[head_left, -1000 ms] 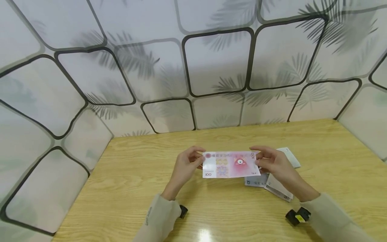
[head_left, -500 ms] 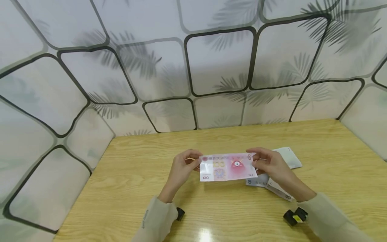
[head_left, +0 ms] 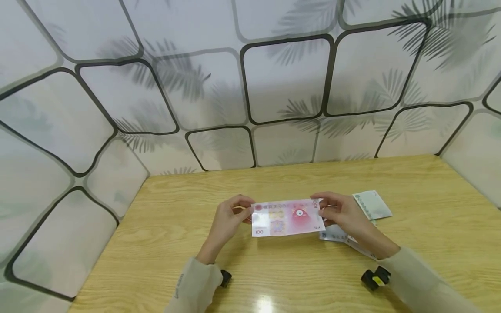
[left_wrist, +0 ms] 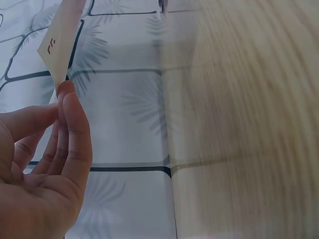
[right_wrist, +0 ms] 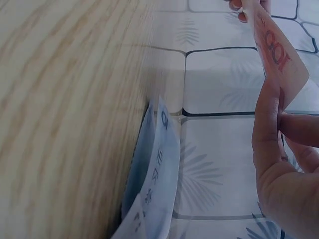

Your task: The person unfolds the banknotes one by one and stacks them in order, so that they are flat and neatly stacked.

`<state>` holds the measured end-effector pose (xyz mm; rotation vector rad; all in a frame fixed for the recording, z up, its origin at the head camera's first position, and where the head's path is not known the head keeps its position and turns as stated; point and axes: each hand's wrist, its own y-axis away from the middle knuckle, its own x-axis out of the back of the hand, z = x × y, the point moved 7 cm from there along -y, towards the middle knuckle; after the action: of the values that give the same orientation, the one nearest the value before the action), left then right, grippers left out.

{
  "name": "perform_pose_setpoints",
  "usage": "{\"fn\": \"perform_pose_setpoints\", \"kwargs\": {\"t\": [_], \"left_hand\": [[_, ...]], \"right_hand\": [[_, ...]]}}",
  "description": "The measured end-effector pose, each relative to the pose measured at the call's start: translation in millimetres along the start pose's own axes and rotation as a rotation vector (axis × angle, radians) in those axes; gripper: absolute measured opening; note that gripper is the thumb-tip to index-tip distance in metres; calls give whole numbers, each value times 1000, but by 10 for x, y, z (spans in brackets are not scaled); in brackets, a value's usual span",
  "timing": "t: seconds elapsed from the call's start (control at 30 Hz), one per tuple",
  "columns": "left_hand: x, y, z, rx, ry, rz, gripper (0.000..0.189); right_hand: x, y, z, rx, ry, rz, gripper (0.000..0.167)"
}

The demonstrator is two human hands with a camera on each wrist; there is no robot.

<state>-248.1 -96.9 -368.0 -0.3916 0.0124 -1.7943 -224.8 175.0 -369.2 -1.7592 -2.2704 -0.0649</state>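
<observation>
A pink 100 banknote (head_left: 287, 218) is held flat and level above the wooden table (head_left: 176, 256), face toward me. My left hand (head_left: 227, 219) pinches its left end between thumb and fingers; the left wrist view shows the note's corner (left_wrist: 59, 47) rising from the fingertips (left_wrist: 67, 99). My right hand (head_left: 338, 213) pinches the right end, and in the right wrist view the note (right_wrist: 279, 59) stands above the thumb (right_wrist: 266, 124).
Several other banknotes (head_left: 358, 226) lie loosely on the table under and beyond my right hand, pale blue ones (right_wrist: 157, 184) among them. A wall with black-lined tiles and leaf shadows (head_left: 282, 78) encloses the table at the back and sides.
Both hands have carried the pink note a little to the left and slightly toward me, uncovering more of the notes lying on the right.
</observation>
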Motion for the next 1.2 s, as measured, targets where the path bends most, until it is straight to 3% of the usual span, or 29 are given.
{"fn": "perform_pose_setpoints", "kwargs": {"t": [0.3,0.53,0.73,1.2], "left_hand": [[87,59,-54,12,-10,-16,12],[136,99,-78,56,-18,3,11],[153,142,-95,58,-40,-23,11],[177,174,-149,61,-40,-87,9]], "right_hand": [[-91,-35,8,-6,-27,-23,37],[-179,-59,14,27,-71,-73,37],[-260,-47,109,-36,-62,-72,37],[-367,-65,134,-96,32,-112,34]]}}
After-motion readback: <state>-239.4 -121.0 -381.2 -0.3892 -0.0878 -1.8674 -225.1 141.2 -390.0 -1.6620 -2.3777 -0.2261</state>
